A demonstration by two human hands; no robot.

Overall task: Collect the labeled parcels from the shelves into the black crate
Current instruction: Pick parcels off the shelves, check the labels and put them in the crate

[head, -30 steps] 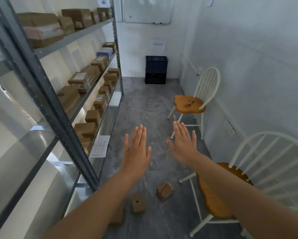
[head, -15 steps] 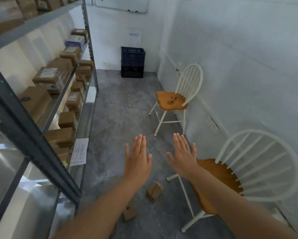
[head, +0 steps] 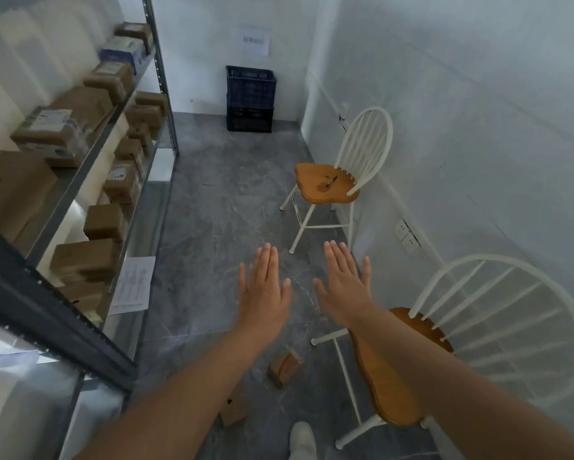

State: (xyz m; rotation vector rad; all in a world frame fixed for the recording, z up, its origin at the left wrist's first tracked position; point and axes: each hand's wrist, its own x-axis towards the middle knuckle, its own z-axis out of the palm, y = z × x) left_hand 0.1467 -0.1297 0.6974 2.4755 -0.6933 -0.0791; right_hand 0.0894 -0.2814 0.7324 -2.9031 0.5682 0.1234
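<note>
L hand point(head: 262, 293) and R hand point(head: 343, 287) are held out flat, palms down, fingers straight, w/ a gap btwn them. Nothing is gripped by either. Both hang over bare floor, well apart from the shelves point(head: 90, 154) at L.

Risks, as judged:
- The floor boxes point(head: 284, 366) lie just below the forearms, near the shoe point(head: 302, 439). They could be trodden on or tripped over if a step fwd is taken w/o a look down.
- The near chair point(head: 494, 327) stands just beside the R forearm. It could be knocked by an elbow or by a carried load.
- The black crate point(head: 250, 119) is set at the far wall w/ a blue crate point(head: 251, 86) stacked on it, so its opening is blocked. Parcels could be dropped into the wrong crate unless the blue one is lifted off first.
- Labels can be made out on only some parcels point(head: 47, 134). W/ the blur, a plain box could be taken by mistake.
- The crate and the shelves' near end are well apart, so an overfull armful could be spilled on the way.

Counts:
- Hands: 2.
- Floor boxes: 2.
- Chairs: 2, i.e. the near chair and the far chair point(head: 328, 184).
- Crates: 2, stacked.
- Stocked shelf levels seen: 2.
- Parcels on them: at least 12; exact no. cannot be told, owing to blur.
- Paper sheet point(head: 133, 283): 1, at the shelf's lower edge.
</note>
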